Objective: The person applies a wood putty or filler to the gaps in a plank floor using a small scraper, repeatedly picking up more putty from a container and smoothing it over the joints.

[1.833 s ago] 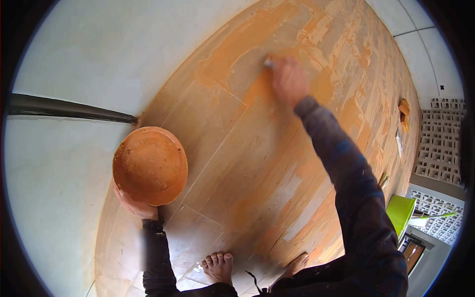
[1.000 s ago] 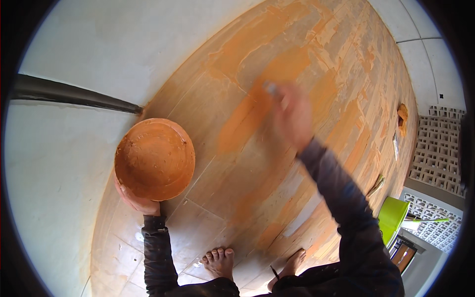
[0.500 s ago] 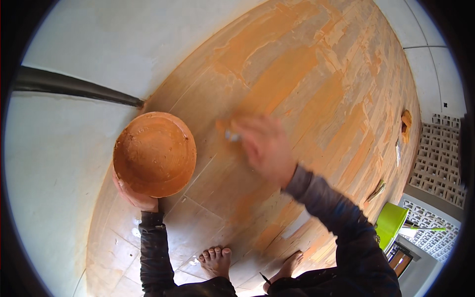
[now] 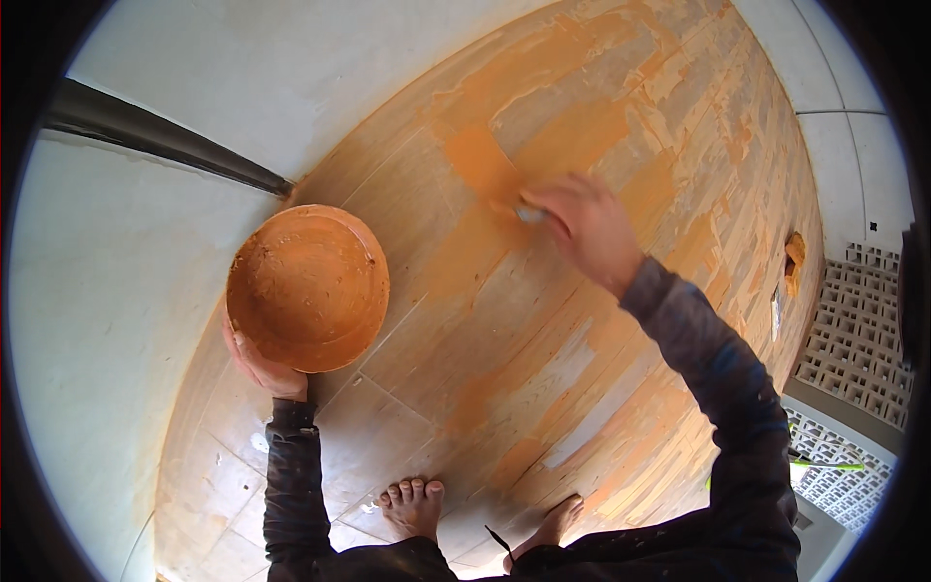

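Note:
A round bowl (image 4: 303,281), coated inside with orange paste, rests in my left hand (image 4: 260,364). That hand is wrapped round the bowl's lower left side, and most of its fingers are hidden beneath it. To the right, my right hand (image 4: 590,231) pinches a small spreader (image 4: 524,211) against the tiled floor (image 4: 407,335). The tool is blurred, with a pale bluish patch and orange paste on it; its full shape does not show. Orange paste (image 4: 572,136) lies in broad smears over the floor around this hand.
A white wall (image 4: 145,281) with a dark vertical strip (image 4: 170,136) borders the floor on the left. Paste-stained items (image 4: 794,262) lie at the far right, near perforated blocks (image 4: 853,335). My bare feet (image 4: 412,506) stand on the floor below.
My right hand has swept the spreader to the right and slightly away across the floor, and a fresh orange smear shows there. The bowl stays in my left hand, nearly unmoved.

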`<state>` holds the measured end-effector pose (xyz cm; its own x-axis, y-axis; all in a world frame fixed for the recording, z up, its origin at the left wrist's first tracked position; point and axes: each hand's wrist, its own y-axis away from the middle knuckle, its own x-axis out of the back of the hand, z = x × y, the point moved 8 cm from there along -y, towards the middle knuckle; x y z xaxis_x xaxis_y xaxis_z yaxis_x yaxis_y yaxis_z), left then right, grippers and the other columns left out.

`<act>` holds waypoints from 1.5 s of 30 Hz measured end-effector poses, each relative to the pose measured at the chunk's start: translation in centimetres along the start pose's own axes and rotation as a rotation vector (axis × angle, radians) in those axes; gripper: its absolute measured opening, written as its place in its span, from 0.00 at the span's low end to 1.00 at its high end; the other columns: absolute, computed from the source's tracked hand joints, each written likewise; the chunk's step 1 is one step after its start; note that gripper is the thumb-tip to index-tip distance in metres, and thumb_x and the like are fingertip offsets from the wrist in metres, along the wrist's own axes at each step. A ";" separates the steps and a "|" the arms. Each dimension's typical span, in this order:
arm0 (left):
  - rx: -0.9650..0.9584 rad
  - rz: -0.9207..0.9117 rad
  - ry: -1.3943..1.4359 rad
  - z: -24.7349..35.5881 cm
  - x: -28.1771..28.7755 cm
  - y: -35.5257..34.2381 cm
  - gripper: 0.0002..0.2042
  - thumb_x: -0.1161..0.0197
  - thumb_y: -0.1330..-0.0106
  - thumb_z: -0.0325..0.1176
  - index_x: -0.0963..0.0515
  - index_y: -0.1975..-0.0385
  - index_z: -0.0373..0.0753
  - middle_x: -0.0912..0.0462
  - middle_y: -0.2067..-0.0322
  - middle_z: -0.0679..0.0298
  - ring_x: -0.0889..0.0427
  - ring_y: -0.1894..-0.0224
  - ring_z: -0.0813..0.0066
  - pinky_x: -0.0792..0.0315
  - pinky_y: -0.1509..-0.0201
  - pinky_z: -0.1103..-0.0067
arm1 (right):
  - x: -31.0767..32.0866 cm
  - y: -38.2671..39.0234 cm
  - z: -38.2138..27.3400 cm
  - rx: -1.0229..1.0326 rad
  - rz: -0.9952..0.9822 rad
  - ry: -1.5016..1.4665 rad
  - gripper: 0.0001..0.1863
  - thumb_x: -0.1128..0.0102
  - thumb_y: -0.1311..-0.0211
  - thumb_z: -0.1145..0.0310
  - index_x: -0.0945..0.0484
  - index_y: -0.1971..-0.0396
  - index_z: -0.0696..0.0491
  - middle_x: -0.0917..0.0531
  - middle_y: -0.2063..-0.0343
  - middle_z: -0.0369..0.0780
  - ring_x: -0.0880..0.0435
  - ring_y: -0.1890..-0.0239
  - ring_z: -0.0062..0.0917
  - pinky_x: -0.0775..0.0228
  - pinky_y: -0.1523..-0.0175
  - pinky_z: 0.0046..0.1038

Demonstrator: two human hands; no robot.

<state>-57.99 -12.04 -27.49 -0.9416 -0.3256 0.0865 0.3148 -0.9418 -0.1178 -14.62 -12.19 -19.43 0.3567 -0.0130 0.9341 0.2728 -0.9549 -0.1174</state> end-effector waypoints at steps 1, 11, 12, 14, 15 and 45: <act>0.007 -0.005 0.041 -0.2 -0.5 -0.1 0.25 0.50 0.22 0.44 0.28 0.35 0.31 0.25 0.39 0.54 0.24 0.37 0.61 0.29 0.33 0.68 | 0.4 -3.5 0.5 0.037 0.116 -0.026 0.15 0.38 0.44 0.78 0.15 0.55 0.52 0.14 0.57 0.35 0.20 0.50 0.34 0.29 0.45 0.37; -0.007 -0.041 -0.147 0.8 -0.8 -0.1 0.32 0.53 0.23 0.55 0.31 0.33 0.32 0.26 0.37 0.55 0.25 0.36 0.62 0.31 0.32 0.67 | -3.3 -3.5 1.3 0.189 0.011 0.234 0.20 0.36 0.46 0.77 0.16 0.51 0.48 0.16 0.57 0.33 0.22 0.48 0.30 0.30 0.44 0.34; -0.012 -0.037 -0.149 0.9 -0.5 -0.1 0.32 0.53 0.23 0.55 0.31 0.33 0.32 0.26 0.37 0.55 0.25 0.36 0.62 0.31 0.32 0.67 | -2.4 -3.3 0.9 0.196 0.016 0.237 0.20 0.36 0.46 0.77 0.16 0.51 0.48 0.16 0.57 0.33 0.22 0.48 0.30 0.30 0.44 0.34; 0.030 -0.018 -0.063 0.2 -0.3 -0.1 0.32 0.53 0.23 0.55 0.32 0.33 0.32 0.26 0.37 0.54 0.25 0.36 0.62 0.31 0.32 0.66 | -2.0 -3.2 1.7 0.069 -0.192 0.169 0.21 0.36 0.46 0.78 0.16 0.51 0.48 0.16 0.55 0.33 0.23 0.47 0.31 0.30 0.44 0.34; 0.072 0.008 0.014 -0.2 0.1 -0.2 0.32 0.54 0.23 0.54 0.32 0.33 0.32 0.26 0.37 0.54 0.25 0.36 0.62 0.31 0.32 0.66 | -2.0 -4.5 1.5 0.075 -0.193 0.169 0.21 0.36 0.46 0.78 0.16 0.51 0.48 0.16 0.55 0.33 0.23 0.47 0.31 0.30 0.44 0.34; 0.002 -0.052 0.105 0.8 -0.7 -0.1 0.29 0.55 0.21 0.51 0.31 0.33 0.31 0.25 0.38 0.55 0.26 0.35 0.62 0.33 0.30 0.67 | -2.8 1.2 -0.4 -0.036 -0.323 0.006 0.31 0.41 0.49 0.85 0.17 0.44 0.45 0.15 0.48 0.37 0.22 0.45 0.36 0.30 0.36 0.42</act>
<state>-57.31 -11.77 -26.75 -0.9639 -0.2660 -0.0113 0.2655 -0.9574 -0.1135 -15.65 -13.42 -22.06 0.2517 0.2904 0.9232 0.3391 -0.9199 0.1969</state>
